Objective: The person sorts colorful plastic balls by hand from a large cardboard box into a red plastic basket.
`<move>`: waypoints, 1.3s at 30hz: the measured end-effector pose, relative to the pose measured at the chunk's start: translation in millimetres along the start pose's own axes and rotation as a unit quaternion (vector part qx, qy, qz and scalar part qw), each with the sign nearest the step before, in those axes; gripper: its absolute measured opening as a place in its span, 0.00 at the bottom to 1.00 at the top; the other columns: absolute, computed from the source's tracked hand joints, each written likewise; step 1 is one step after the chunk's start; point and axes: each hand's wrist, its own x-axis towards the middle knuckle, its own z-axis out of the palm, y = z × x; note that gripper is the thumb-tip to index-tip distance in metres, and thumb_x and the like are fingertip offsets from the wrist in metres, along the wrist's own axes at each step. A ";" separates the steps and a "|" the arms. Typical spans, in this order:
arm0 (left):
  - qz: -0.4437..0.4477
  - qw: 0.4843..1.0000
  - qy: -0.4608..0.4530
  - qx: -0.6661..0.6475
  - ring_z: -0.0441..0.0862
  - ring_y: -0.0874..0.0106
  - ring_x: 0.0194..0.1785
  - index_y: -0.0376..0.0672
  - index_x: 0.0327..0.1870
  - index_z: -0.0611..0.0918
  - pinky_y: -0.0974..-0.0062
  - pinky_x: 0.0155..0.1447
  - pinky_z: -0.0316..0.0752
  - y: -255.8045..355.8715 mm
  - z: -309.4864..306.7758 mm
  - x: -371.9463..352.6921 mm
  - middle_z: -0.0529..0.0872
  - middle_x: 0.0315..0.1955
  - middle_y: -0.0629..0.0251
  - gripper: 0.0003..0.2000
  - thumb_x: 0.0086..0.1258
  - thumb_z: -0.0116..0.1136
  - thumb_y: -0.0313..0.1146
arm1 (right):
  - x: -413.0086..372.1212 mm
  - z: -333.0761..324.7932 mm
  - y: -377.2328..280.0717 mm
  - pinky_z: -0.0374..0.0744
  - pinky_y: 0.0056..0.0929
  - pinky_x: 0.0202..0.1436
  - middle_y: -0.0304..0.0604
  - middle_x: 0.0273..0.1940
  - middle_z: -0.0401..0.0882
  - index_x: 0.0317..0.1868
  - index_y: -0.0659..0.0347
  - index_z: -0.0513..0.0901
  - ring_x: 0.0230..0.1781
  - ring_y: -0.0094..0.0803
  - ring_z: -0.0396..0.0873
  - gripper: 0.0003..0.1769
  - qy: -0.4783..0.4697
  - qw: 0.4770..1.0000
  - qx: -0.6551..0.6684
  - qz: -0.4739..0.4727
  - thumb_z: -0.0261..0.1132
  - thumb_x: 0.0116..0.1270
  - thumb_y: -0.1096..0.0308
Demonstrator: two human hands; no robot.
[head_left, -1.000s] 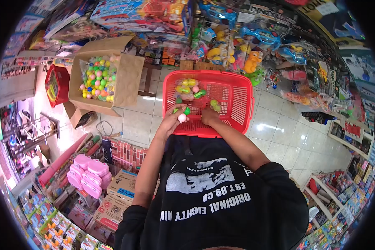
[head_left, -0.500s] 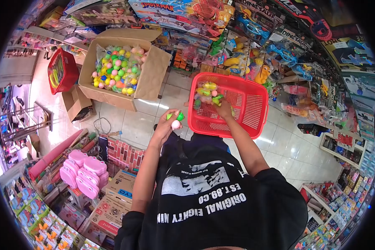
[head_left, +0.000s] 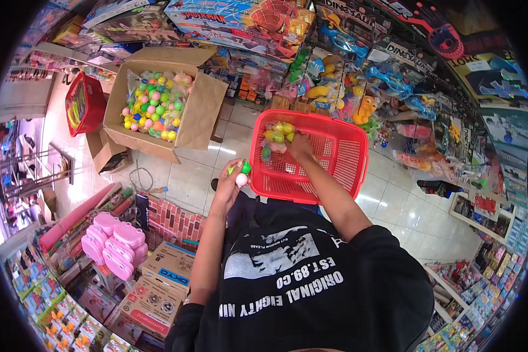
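My left hand (head_left: 226,186) is closed on several small balls, beside the left rim of a red plastic basket (head_left: 358,170). A green ball (head_left: 246,168) and a pale pink ball (head_left: 241,180) show at its fingertips. My right hand (head_left: 301,148) reaches inside the basket, its fingers next to a bunch of yellow, green and pink balls (head_left: 278,134), some in clear plastic. What its fingertips hold is too small to make out. Part of the basket's bottom is bare mesh.
An open cardboard box (head_left: 202,111) full of colourful balls stands at the left. Beyond it is a smaller red basket (head_left: 91,105). Packaged toys (head_left: 364,108) line the far side. Pink cases (head_left: 116,243) and cartons (head_left: 152,299) stand at the lower left.
The view has shifted slightly, so the basket and box appear further left. My right hand has moved closer to the bunched balls. My left hand still holds its balls.
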 end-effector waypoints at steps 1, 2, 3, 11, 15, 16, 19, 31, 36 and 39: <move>0.002 1.000 0.007 -0.002 0.83 0.72 0.30 0.40 0.56 0.76 0.77 0.35 0.80 -3.0 0.3 1.3 0.84 0.37 0.62 0.14 0.77 0.56 0.37 | 0.7 0.2 -0.8 0.82 0.50 0.53 0.62 0.46 0.83 0.54 0.65 0.77 0.48 0.56 0.83 0.31 -0.003 1.000 -0.022 0.006 0.65 0.64 0.46; 0.006 1.000 0.006 -0.004 0.83 0.73 0.30 0.40 0.57 0.75 0.78 0.35 0.79 -5.8 -1.1 1.2 0.84 0.38 0.60 0.14 0.77 0.54 0.37 | -0.2 1.8 -2.1 0.82 0.49 0.53 0.61 0.47 0.83 0.54 0.65 0.77 0.49 0.55 0.83 0.31 -0.008 0.999 -0.044 0.013 0.65 0.64 0.45; 0.008 1.000 0.006 -0.006 0.83 0.73 0.31 0.39 0.58 0.74 0.78 0.35 0.79 -5.2 -0.6 -2.3 0.84 0.40 0.58 0.15 0.78 0.53 0.37 | 0.9 4.2 -1.6 0.82 0.49 0.53 0.61 0.47 0.83 0.54 0.65 0.77 0.49 0.55 0.83 0.31 -0.015 0.999 -0.044 0.009 0.65 0.64 0.45; 0.039 0.997 0.056 -0.032 0.84 0.72 0.30 0.40 0.56 0.75 0.79 0.34 0.79 9.4 -18.5 -28.0 0.85 0.40 0.59 0.15 0.77 0.56 0.38 | -0.3 0.2 4.0 0.83 0.50 0.50 0.61 0.43 0.84 0.48 0.63 0.83 0.44 0.56 0.84 0.26 0.023 0.998 -0.033 -0.054 0.66 0.62 0.48; 0.060 0.994 0.074 -0.058 0.84 0.72 0.30 0.40 0.57 0.75 0.80 0.34 0.78 13.4 -50.9 -38.4 0.85 0.41 0.57 0.16 0.76 0.56 0.39 | -35.3 1.7 -4.3 0.82 0.53 0.44 0.60 0.35 0.85 0.41 0.61 0.86 0.38 0.57 0.84 0.20 0.121 0.988 0.037 -0.090 0.68 0.60 0.52; 0.063 0.993 0.074 -0.061 0.84 0.72 0.30 0.40 0.57 0.75 0.80 0.34 0.78 14.8 -60.5 -41.1 0.85 0.41 0.57 0.16 0.76 0.56 0.39 | -50.7 -4.2 -14.8 0.82 0.53 0.42 0.60 0.34 0.85 0.40 0.62 0.87 0.37 0.57 0.84 0.20 0.166 0.978 0.066 -0.104 0.69 0.60 0.52; 0.076 0.992 0.078 -0.064 0.84 0.72 0.30 0.40 0.57 0.75 0.80 0.34 0.78 26.1 -91.0 -50.3 0.85 0.42 0.57 0.16 0.76 0.56 0.39 | -97.7 -23.4 -55.1 0.80 0.47 0.38 0.58 0.30 0.84 0.37 0.68 0.84 0.33 0.51 0.85 0.20 0.226 0.953 0.162 -0.120 0.71 0.60 0.55; 0.080 0.995 0.059 -0.017 0.81 0.73 0.26 0.40 0.55 0.76 0.79 0.31 0.77 92.4 -245.0 -120.2 0.85 0.38 0.58 0.16 0.77 0.54 0.43 | -202.5 38.3 -283.5 0.76 0.33 0.35 0.43 0.27 0.82 0.35 0.66 0.84 0.28 0.27 0.79 0.17 0.011 0.903 0.345 -0.256 0.74 0.62 0.58; 0.111 0.990 0.071 -0.039 0.82 0.73 0.26 0.39 0.55 0.76 0.80 0.30 0.76 111.8 -293.3 -145.9 0.85 0.38 0.57 0.16 0.77 0.55 0.43 | -228.2 62.0 -335.1 0.77 0.33 0.37 0.45 0.29 0.83 0.39 0.65 0.84 0.30 0.29 0.80 0.18 -0.057 0.916 0.280 -0.281 0.73 0.62 0.57; 0.126 0.987 0.074 -0.066 0.82 0.73 0.26 0.39 0.55 0.76 0.80 0.30 0.76 120.7 -312.7 -145.0 0.85 0.38 0.57 0.17 0.77 0.54 0.43 | -231.8 66.0 -359.7 0.78 0.34 0.40 0.47 0.32 0.85 0.40 0.65 0.84 0.32 0.32 0.82 0.18 -0.050 0.913 0.259 -0.311 0.73 0.62 0.57</move>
